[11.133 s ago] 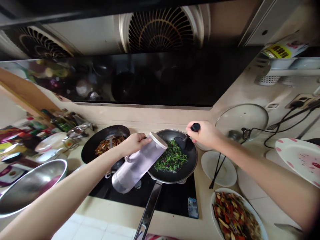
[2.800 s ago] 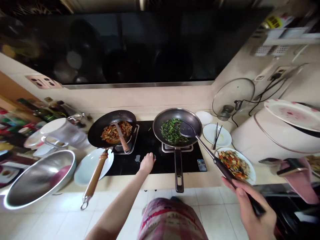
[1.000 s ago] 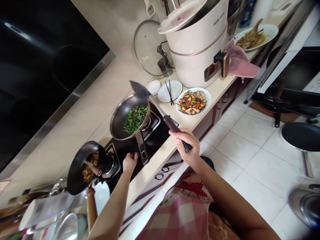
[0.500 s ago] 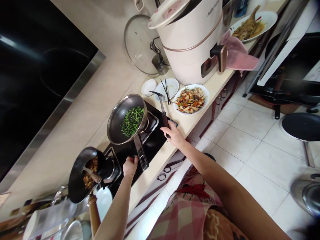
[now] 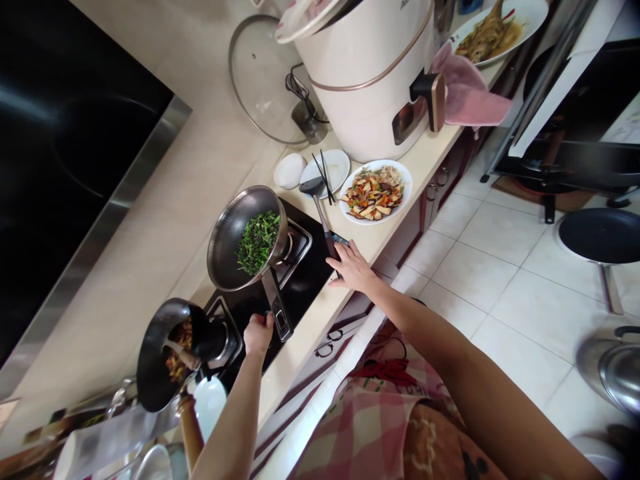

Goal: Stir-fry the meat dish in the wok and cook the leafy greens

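My left hand [image 5: 259, 333] is closed around a small dark knob [image 5: 269, 316] at the front of the black gas stove [image 5: 305, 288]. My right hand [image 5: 353, 268] lies with fingers spread across the dark handle of a spatula [image 5: 326, 230]. The spatula's head rests by the rim of a white plate [image 5: 340, 167] that has a pair of black chopsticks [image 5: 325, 175] on it. Chopped green leafy vegetables [image 5: 259, 241] lie in a steel wok [image 5: 224, 257] on the right-hand burner. Its handle [image 5: 277, 307] points toward me, between my hands.
A dark wok [image 5: 155, 373] with cooked food sits on the other burner. Beside the spatula stand a plate of sliced stir-fry [image 5: 376, 193], a small white dish [image 5: 289, 171] and a large white cooker [image 5: 370, 93]. Part of a phone-like object [image 5: 340, 239] shows by my right fingers.
The spatula's head has turned from edge-on to flat and settled by the plate. My right fingers have spread out from around its handle. My left hand stays at the knob.
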### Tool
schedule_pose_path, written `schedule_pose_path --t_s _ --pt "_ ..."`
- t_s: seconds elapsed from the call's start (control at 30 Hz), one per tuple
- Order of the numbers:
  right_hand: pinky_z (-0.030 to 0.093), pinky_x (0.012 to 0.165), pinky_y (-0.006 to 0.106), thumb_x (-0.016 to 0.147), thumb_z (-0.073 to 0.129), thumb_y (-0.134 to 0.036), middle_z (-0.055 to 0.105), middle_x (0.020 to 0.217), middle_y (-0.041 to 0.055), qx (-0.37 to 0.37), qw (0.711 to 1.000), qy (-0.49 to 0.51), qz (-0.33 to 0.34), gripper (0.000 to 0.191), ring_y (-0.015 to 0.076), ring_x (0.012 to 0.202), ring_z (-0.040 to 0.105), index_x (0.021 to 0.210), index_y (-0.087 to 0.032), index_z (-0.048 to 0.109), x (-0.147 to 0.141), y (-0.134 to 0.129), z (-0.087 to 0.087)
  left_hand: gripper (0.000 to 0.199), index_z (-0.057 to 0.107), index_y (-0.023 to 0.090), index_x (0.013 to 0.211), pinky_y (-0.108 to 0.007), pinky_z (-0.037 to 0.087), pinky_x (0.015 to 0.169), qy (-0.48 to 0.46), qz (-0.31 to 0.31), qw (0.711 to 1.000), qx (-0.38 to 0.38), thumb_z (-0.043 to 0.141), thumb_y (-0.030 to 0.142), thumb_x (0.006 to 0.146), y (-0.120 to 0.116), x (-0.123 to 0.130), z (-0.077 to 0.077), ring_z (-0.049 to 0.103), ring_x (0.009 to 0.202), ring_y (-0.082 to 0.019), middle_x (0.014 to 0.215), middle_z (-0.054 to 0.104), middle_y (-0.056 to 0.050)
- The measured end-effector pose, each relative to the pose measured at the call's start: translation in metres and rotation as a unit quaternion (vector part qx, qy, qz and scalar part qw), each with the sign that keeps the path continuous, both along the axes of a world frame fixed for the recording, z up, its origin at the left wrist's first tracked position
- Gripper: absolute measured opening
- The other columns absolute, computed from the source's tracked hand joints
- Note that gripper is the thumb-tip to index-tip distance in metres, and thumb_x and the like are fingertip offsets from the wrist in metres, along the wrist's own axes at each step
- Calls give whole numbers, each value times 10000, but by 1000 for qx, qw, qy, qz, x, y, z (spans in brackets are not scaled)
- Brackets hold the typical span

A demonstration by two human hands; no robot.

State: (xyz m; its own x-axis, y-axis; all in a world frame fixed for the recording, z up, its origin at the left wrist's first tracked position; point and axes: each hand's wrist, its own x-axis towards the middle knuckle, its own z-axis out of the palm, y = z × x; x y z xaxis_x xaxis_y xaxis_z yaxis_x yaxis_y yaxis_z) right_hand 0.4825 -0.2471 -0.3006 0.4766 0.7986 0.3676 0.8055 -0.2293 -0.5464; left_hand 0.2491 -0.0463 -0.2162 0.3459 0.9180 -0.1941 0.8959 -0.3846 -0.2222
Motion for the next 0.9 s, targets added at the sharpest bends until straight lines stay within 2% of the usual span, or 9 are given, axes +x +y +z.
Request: schedule_pose_path --t_s 0.17,0.5,0.63,0.7,0.73,0.77,0.8,0.83,0.9 --pt "200 1124 591 742 784 -436 438 1366 247 11 1000 4 -3 584 389 1300 383 1214 -131 624 -1 -2 -2 139 594 171 848 -287 435 600 -2 5 1000 -5 528 293 842 1 0 0 700 826 -295 801 726 -135" --pt "247 1130 568 855 658 -435 464 1359 219 55 998 24 -8 418 349 1352 326 1156 -145 650 -21 -9 9 181 592 182 845 -286 431 589 -18 15 1000 -15 522 348 852 4 -4 -5 698 792 -282 771 715 -116" --pt "227 1140 573 864 654 -404 462 1359 224 111 992 55 8 369 343 1367 309 1115 -133 664 -31 -18 9 219 586 182 857 -301 440 619 -38 17 999 -19 495 380 874 8 -9 -12 693 806 -286 770 710 -121" --pt "203 1144 587 891 615 -362 469 1359 205 153 980 125 20 298 332 1370 309 1097 -153 672 -38 -23 17 254 583 181 865 -313 447 629 -60 25 998 -25 483 415 882 9 -12 -16 691 803 -290 765 705 -119" --pt "186 1153 577 890 611 -351 478 1356 188 183 961 205 20 269 322 1368 315 1075 -169 682 -43 -24 23 272 582 179 874 -319 454 633 -75 30 996 -29 482 432 882 9 -14 -18 690 798 -292 760 701 -116" --pt "171 1162 558 875 626 -362 492 1346 168 212 928 307 14 252 314 1360 328 1044 -188 694 -48 -25 31 284 581 175 893 -326 461 641 -93 35 994 -34 488 443 878 8 -15 -19 689 796 -293 757 696 -113" --pt "172 1167 538 849 652 -397 515 1322 151 232 881 413 7 254 310 1341 356 1008 -205 702 -55 -23 40 294 579 166 928 -331 471 657 -115 40 992 -38 498 444 872 7 -17 -20 687 808 -292 773 694 -114" --pt "202 1160 523 817 679 -447 550 1275 141 238 830 504 4 285 309 1302 407 981 -215 703 -61 -20 50 308 570 154 978 -337 482 683 -140 45 988 -39 507 434 866 4 -18 -19 684 839 -290 814 693 -123" --pt "373 1063 514 775 688 -554 630 1122 128 206 746 633 19 400 298 1145 553 993 -219 674 -75 -10 72 363 527 128 1100 -347 497 745 -194 55 979 -35 497 403 865 -5 -19 -16 670 898 -276 944 675 -151"
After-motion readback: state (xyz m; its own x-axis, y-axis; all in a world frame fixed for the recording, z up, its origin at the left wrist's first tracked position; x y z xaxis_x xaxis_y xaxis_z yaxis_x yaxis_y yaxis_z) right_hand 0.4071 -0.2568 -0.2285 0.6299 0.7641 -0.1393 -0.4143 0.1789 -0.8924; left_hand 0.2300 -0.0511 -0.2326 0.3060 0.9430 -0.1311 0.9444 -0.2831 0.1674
